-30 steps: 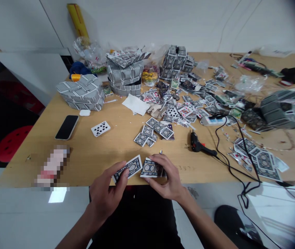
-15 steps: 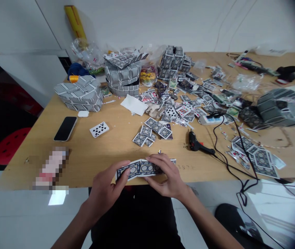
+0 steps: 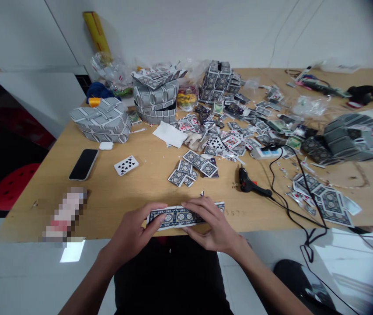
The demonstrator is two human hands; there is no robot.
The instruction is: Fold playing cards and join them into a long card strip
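Note:
A strip of joined playing cards (image 3: 180, 216), blue-and-white backs showing, spans both hands at the table's front edge. My left hand (image 3: 137, 229) pinches its left end, thumb in front and fingers behind. My right hand (image 3: 210, 223) grips it farther right, fingers over the top and thumb below; the strip's right end sticks out past the fingers. Beyond the hands lie several folded card pieces (image 3: 191, 168). A black glue gun (image 3: 250, 183) rests to their right. One spade card (image 3: 126, 166) lies face up at the left.
A phone (image 3: 83, 164) and a white case (image 3: 106, 145) lie left. Card-woven baskets (image 3: 102, 120) stand at the back left, another (image 3: 358, 135) at the right. Loose cards (image 3: 232, 140) cover the middle back. Black cables (image 3: 299, 221) hang over the front edge near a power strip (image 3: 266, 152).
The left part of the strip has come level with the right part, so the bend between them is now nearly straight. Both hands keep their hold.

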